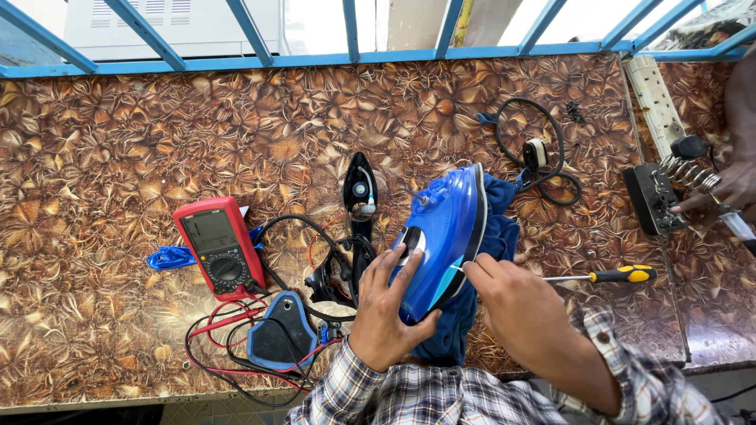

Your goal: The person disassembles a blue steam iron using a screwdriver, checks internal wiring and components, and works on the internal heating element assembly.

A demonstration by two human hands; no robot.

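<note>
A glossy blue iron [445,232], its housing tipped on edge with the pointed nose aimed away and a white-and-black dial patch near its rear, stands on a dark blue cloth [465,315] near the front edge of a brown leaf-patterned table [118,157]. The left hand [386,311] cups the iron's rear with fingers spread, while the right hand [512,299] pinches its right edge. A red multimeter [220,246] lies to the left, a yellow-handled screwdriver [606,275] to the right.
</note>
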